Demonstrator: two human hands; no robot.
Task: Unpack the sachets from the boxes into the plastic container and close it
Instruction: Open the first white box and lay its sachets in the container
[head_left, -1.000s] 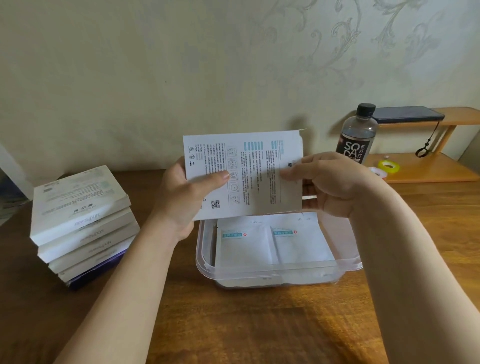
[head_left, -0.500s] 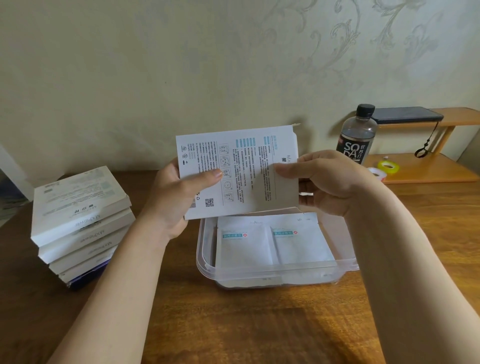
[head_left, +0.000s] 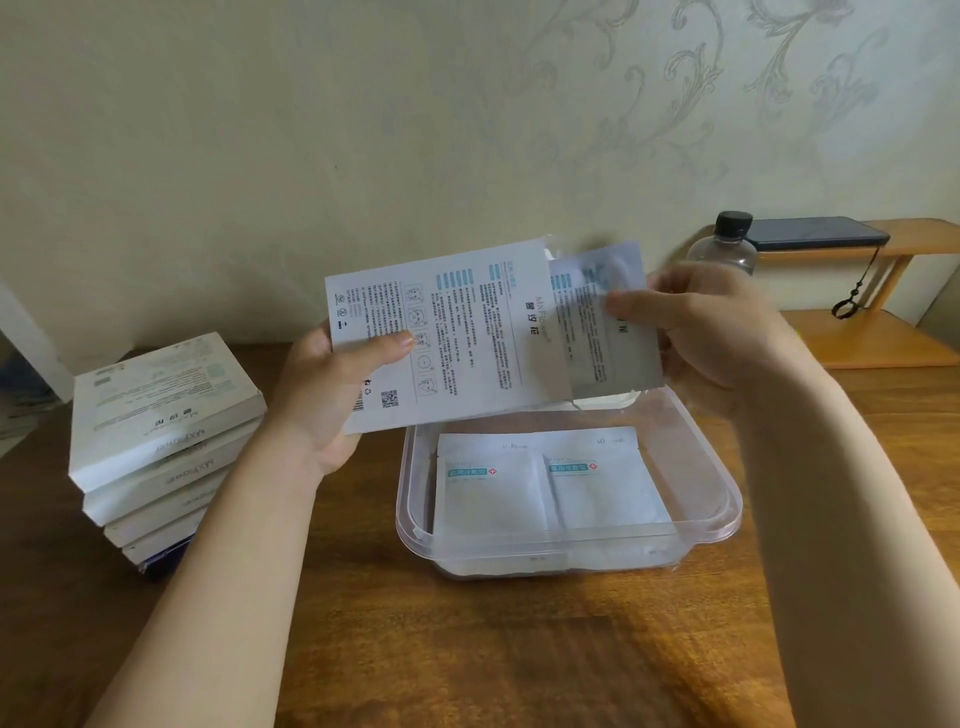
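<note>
Right now both hands are up over the table (head_left: 467, 649), w/ a flat white box (head_left: 441, 338) held between them. Its printed side faces the camera & it's tilted so the right end sits a bit higher.

The left hand (head_left: 332, 395) grips the box's left end. The thumb lies across the printed front, the fingers are curled round behind, & the palm is under the lower corner.

The right hand (head_left: 717, 322) is at the box's open right end, pinching a sachet (head_left: 608, 332) that sticks partway out of it. The thumb is on the front face, the other fingers behind. The sachet is greyish-white w/ small print. Its top edge is blurred, so can't tell if it's one sachet or several together.

Just below the box, a clear plastic container (head_left: 722, 499) sits on the table, top open. Two loose sachets (head_left: 488, 493) lie flat inside it, side by side, white w/ teal labels.

At the table's left is a stack of boxes (head_left: 161, 431), near the left forearm & well apart from the container.

In the bkgd at right, a bottle (head_left: 727, 244) w/ a black cap is partly hidden behind the right hand. A dark phone (head_left: 815, 239) lies on a wooden shelf (head_left: 872, 338).
</note>
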